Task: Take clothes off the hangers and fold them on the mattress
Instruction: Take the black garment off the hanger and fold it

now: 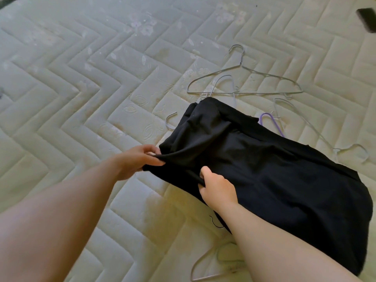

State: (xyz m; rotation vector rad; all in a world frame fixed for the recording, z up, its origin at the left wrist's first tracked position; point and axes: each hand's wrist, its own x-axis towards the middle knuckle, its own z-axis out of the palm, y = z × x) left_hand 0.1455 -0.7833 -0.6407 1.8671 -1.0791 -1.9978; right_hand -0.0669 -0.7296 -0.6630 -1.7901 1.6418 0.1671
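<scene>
1. The black garment [274,180] lies spread on the mattress [81,98], right of centre. It is plain, matte cloth with soft folds, bunched at its far end.
2. The left hand [140,159] pinches the garment's near-left edge between thumb and fingers.
3. The right hand [215,186] is curled round a fold of the same cloth, near the left hand.
4. Wire hangers lie around the garment: a silver hanger [244,78] beyond it, a purple hanger [272,123] partly under its far edge, and a pale hanger [211,261] beside the right forearm.
5. The mattress is pale, quilted in zigzag bands, with embossed flowers and yellowish stains.
6. A dark object [366,19] sits at the far right corner, too blurred to identify.
</scene>
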